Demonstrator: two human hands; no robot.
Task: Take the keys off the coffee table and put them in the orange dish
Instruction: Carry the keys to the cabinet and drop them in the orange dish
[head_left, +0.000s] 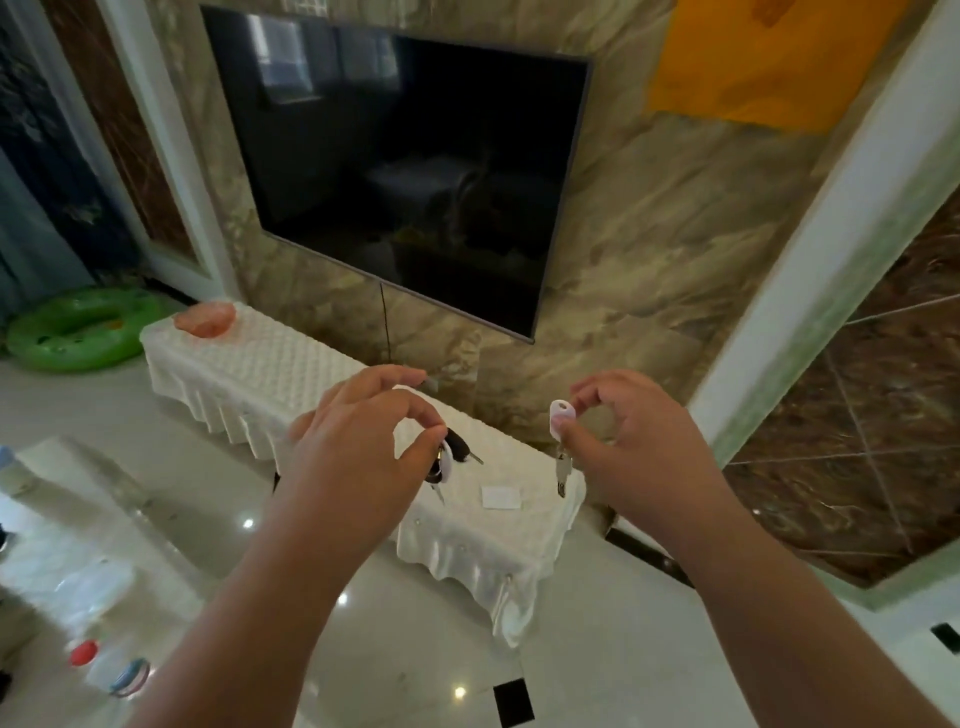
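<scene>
My left hand (358, 441) pinches a bunch of keys (451, 460) with a black fob and a white tag; the keys dangle below thumb and forefinger. In my right hand (628, 441) hangs a second set of keys (562, 439), held by its white tag, with metal keys below. Both hands hover in the air in front of a long stand under a white cloth (270, 374). The orange dish (204, 318) sits on the far left end of that stand, well away from both hands.
A small white card (500, 496) lies on the cloth near the right end. A wall-mounted TV (405, 171) hangs above. A green inflatable ring (78, 327) lies on the floor at left. A glass table (67, 545) with bottles is at lower left.
</scene>
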